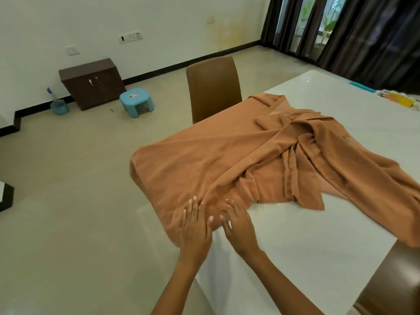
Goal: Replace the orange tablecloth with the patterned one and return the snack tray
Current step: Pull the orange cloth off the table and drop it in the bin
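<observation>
Room: white walls (159,17) with black skirting, a yellowish stain on the far wall (227,32). Two switch plates (130,37) mounted on the wall. Glossy beige tile floor (68,201). Dark brown low cabinet (92,84) against the wall; light-blue plastic stool (136,102) just beside it, small blue bucket (59,107) on its other side. Brown chair (213,87) pushed to the white glossy desk (306,246). Dark curtains (363,35) partly cover a window (327,21); daylight, greenery outside.

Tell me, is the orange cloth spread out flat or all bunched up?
Bunched up. The orange tablecloth lies crumpled in folds, leaving much of the white table bare.
</observation>
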The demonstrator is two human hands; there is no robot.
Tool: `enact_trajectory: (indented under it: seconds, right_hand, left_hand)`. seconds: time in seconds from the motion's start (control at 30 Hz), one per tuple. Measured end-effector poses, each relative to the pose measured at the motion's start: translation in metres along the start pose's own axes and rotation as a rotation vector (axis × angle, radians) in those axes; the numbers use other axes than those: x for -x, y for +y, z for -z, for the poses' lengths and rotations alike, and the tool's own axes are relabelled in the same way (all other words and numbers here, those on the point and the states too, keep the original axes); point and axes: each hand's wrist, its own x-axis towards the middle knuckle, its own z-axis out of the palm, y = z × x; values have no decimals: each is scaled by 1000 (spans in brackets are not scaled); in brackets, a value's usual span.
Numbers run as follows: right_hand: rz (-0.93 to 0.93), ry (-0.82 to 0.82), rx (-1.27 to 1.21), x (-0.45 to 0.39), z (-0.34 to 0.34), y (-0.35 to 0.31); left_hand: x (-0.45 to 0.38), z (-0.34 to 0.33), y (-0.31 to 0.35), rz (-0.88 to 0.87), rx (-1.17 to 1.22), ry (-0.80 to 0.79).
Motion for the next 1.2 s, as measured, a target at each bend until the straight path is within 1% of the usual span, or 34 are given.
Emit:
enact_trajectory:
  seconds: [0.1,0.17,0.3,0.37,0.47,0.57,0.73,0.83,0.9,1.03,1.13,1.2]
  right_hand:
    - [-8,-46,-29,-4,-20,-41]
    - [13,-48,-53,-11,-29,-60]
    - [39,-73,13,-39,-45,-78]
    - [27,-85,68,-54,-56,-75]
    - [6,-70,74,-76,-68,-67]
    - [0,-60,121,-111,-81,-55]
    - [-17,-193,242,-184,-102,-39]
    - [-3,-318,319,-219,-116,-29]
    - [-25,-373,358,-231,-123,-20]
    - [-95,-418,378,-240,-131,10]
    - [-105,-393,375,-237,-134,20]
    - [-105,-323,329,-237,-134,20]
  left_hand:
    - [8,26,-35,1,18,-29]
    - [4,35,-54,5,2,-28]
    - [-18,43,-79,35,-16,-28]
    - [-32,40,-90,21,-51,-55]
    - [-57,33,-105,-8,-101,-112]
    - [-91,27,-120,-70,-171,-167]
    - [-154,24,-139,-94,-221,-236]
    - [-190,16,-148,-108,-227,-286]
    - [-209,10,-156,-103,-232,-323]
    - [-241,-7,-178,-117,-336,-347]
    - [-262,-18,-197,-154,-364,-385]
    - [-273,-27,-208,-223,-353,-424]
